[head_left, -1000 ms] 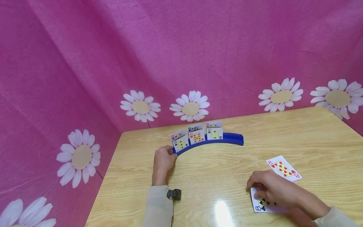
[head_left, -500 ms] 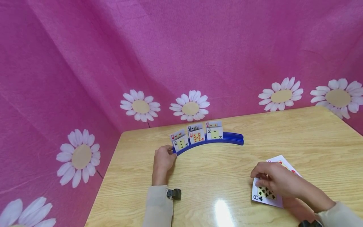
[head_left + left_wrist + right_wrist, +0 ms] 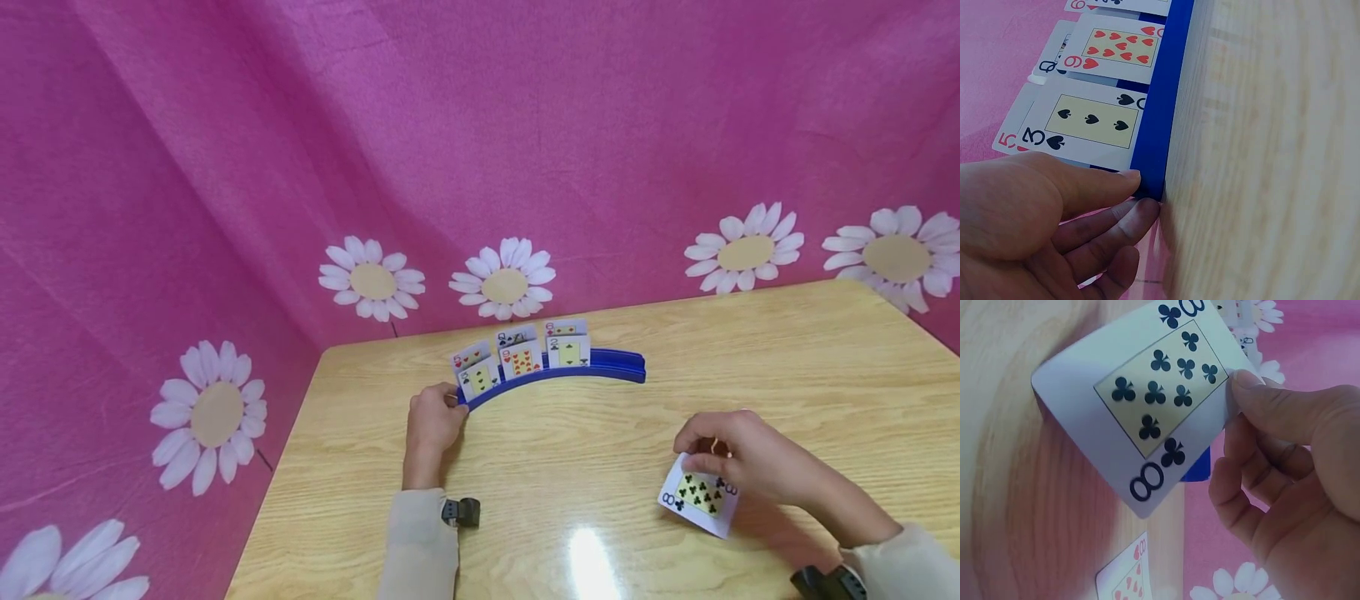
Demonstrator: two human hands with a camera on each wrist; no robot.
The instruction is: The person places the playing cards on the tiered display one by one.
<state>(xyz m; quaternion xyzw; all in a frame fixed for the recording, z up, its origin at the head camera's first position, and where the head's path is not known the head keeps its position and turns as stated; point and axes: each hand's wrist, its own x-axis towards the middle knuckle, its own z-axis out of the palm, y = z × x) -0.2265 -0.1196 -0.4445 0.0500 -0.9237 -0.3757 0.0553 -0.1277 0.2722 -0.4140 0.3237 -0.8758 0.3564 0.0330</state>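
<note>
My left hand (image 3: 442, 408) grips the left end of a curved blue card holder (image 3: 600, 367) on the wooden table (image 3: 750, 350). In the left wrist view its thumb and fingers (image 3: 1138, 194) pinch that end of the holder (image 3: 1157, 125). Several cards stand in it, among them a three of spades (image 3: 1088, 119) and a nine of hearts (image 3: 1116, 50). My right hand (image 3: 712, 454) pinches an eight of clubs (image 3: 701, 493) by one corner, tilted and raised off the table. The right wrist view shows that card (image 3: 1147, 394) face on. A red-suited card (image 3: 1125, 575) lies on the table below it.
Pink cloth with white daisies (image 3: 504, 279) hangs behind the table and along its left side. The right half of the blue holder has no cards in it. Bare tabletop stretches between the hands and toward the far right corner.
My right hand has lifted the eight of clubs off the table and carried it slightly forward, so the eight of hearts is now hidden behind it. The left hand has stayed put.
</note>
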